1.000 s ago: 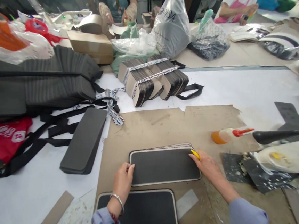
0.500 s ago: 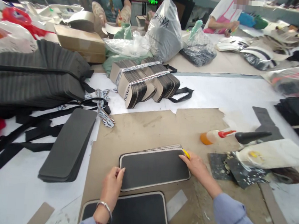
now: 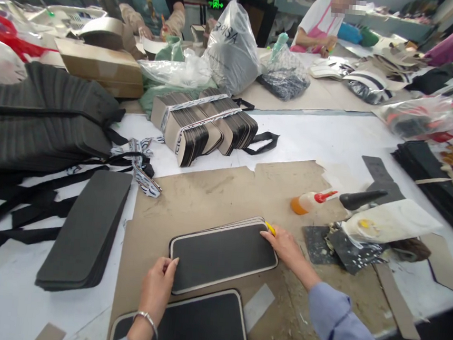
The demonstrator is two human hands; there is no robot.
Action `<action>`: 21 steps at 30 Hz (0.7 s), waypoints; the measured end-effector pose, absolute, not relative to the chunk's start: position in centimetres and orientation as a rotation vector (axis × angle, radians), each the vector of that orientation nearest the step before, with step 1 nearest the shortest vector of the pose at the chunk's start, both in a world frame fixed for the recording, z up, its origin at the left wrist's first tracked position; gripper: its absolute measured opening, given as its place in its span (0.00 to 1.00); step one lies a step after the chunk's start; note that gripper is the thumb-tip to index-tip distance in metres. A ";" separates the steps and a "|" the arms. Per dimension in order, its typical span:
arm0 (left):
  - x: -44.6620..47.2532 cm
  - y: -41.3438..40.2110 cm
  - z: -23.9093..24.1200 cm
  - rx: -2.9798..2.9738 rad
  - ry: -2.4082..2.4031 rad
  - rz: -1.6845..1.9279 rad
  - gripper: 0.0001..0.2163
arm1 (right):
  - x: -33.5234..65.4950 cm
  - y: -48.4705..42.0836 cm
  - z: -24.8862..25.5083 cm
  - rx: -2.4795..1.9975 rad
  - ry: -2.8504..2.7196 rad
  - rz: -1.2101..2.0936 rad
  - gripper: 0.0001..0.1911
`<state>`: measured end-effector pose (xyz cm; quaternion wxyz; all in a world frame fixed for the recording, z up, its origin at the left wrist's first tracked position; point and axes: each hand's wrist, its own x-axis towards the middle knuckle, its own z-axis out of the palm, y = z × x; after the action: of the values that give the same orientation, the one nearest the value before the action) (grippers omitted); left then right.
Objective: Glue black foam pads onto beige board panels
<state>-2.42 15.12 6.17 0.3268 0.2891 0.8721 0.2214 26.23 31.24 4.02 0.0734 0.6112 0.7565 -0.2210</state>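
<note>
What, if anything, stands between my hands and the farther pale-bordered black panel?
Nothing visible: your left hand touches the farther panel at its left end; your right hand, holding a yellow object, is at its far right corner.

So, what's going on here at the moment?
The left hand holds the left end of the far panel; the right hand, with a yellow tool, is at its far right corner. The near panel lies on the same brown card. A bottle lies off to the right, grey pads to the left.
</note>
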 end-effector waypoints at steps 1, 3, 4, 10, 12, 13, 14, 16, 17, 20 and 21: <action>-2.4 15.1 6.1 0.765 2.287 0.573 0.14 | 26.1 31.2 4.1 1.840 2.264 -0.652 0.13; -2.3 15.0 6.0 0.784 2.292 0.555 0.14 | 26.0 31.1 4.3 1.865 2.244 -0.617 0.14; -2.2 14.9 5.8 0.794 2.298 0.547 0.13 | 26.0 30.9 4.5 1.888 2.235 -0.581 0.14; -1.7 13.9 4.8 0.960 2.452 0.658 0.11 | 26.3 29.1 4.7 1.869 2.310 -0.359 0.10; -1.4 13.6 4.4 0.958 2.431 0.726 0.14 | 26.5 28.7 4.6 1.855 2.325 -0.342 0.09; -1.2 13.4 4.2 0.938 2.409 0.742 0.16 | 26.5 28.6 4.5 1.859 2.326 -0.335 0.09; -1.1 13.3 4.1 0.922 2.389 0.750 0.18 | 26.5 28.5 4.5 1.863 2.327 -0.328 0.09; -0.8 13.0 3.8 0.924 2.375 0.758 0.18 | 26.5 28.5 4.7 1.873 2.342 -0.309 0.10; -0.7 12.9 3.7 0.938 2.379 0.763 0.18 | 26.5 28.5 4.9 1.877 2.354 -0.299 0.10; -0.6 12.8 3.1 0.984 2.414 0.782 0.16 | 26.5 28.7 5.4 1.878 2.375 -0.335 0.12; -0.7 12.8 2.9 0.997 2.432 0.785 0.15 | 26.5 28.8 5.6 1.859 2.370 -0.382 0.13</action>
<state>-0.67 12.84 2.86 0.1978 0.3563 0.8691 0.2805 26.55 28.79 5.59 0.0525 0.6113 0.7796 -0.1257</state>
